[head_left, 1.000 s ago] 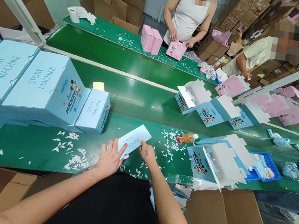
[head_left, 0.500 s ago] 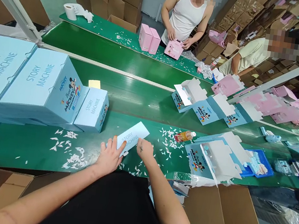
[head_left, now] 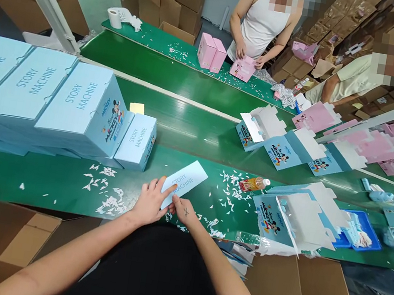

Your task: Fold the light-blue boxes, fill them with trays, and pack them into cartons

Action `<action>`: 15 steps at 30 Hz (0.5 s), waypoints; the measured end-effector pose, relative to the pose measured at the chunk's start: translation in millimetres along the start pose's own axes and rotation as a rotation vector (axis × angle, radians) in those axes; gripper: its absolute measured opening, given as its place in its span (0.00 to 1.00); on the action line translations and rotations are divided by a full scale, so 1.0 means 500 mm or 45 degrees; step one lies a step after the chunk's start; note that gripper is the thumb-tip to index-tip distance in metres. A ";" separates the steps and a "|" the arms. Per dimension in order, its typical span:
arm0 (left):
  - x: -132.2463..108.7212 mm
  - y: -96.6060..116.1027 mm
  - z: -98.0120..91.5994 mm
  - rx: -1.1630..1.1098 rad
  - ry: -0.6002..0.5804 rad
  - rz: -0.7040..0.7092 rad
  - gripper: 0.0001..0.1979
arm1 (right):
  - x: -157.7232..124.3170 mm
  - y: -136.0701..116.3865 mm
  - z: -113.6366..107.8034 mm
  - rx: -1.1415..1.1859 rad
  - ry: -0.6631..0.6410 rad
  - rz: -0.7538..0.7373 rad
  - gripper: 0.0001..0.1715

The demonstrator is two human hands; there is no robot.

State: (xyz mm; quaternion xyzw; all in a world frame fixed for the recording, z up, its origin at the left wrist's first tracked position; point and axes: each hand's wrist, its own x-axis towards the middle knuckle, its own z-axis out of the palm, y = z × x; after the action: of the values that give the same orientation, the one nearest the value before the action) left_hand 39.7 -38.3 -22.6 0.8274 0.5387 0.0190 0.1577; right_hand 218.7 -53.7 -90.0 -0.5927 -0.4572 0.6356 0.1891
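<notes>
A light blue box (head_left: pixel 189 178) marked STORY MACHINE stands at a slant on the green bench, its narrow top face showing. My left hand (head_left: pixel 151 200) grips its near left end, with fingers over the top and side. At the near right corner of the same box, my right hand (head_left: pixel 182 209) has its fingers bent in and pressed together; what they hold there, if anything, is too small to make out. White paper scraps (head_left: pixel 113 204) lie on the bench to both sides of the hands.
Stacked blue boxes (head_left: pixel 73 98) fill the left. Right of my hands are a drink bottle (head_left: pixel 254 184), open blue boxes (head_left: pixel 270 219) and a blue tray (head_left: pixel 371 230). Across the belt, a person (head_left: pixel 265 13) handles a pink box (head_left: pixel 243 68); another person is further right.
The view has shifted, so the scene sits further right. My right hand has moved from the box's right side down to its near corner, close to my left hand. My left hand still holds the box.
</notes>
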 end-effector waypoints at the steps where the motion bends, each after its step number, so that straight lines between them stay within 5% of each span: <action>1: 0.000 0.001 0.002 -0.011 0.007 -0.005 0.32 | 0.003 -0.001 0.001 -0.018 0.014 0.004 0.44; 15: -0.002 0.003 0.000 -0.049 0.043 -0.011 0.29 | -0.013 0.006 0.017 0.111 0.003 -0.020 0.42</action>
State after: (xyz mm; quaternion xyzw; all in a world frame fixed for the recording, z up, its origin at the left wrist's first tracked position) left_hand 40.5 -39.8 -22.1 0.8213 0.5445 0.0426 0.1648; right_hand 213.3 -63.4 -89.3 -0.5809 -0.4337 0.6526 0.2202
